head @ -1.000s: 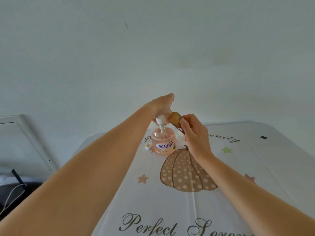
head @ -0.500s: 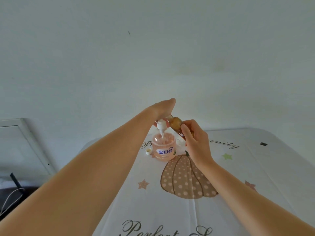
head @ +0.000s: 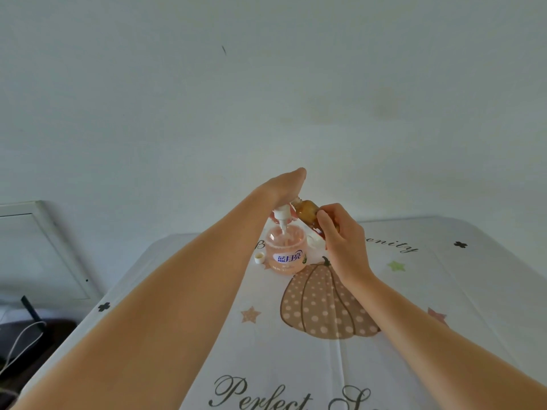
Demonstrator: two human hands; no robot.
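Little had changed: the left hand (head: 283, 188) stayed curled over the pump (head: 281, 215) of the soap bottle (head: 285, 253), far on the counter (head: 444, 291), while the right hand (head: 344, 242) gripped the amber bottle (head: 307, 212) tilted to its nozzle, so filling seemingly continued.

pump bottle (head: 285, 250): on the desk (head: 444, 291), far middle, just beyond the pumpkin print (head: 322, 306).
cap (head: 259, 257): on the desk, just left of the pump bottle.
pump head (head: 281, 215): above the pump bottle, held from above by the left hand (head: 284, 187).
small bottle (head: 307, 211): tilted, in the right hand (head: 344, 241), just right of the pump head.
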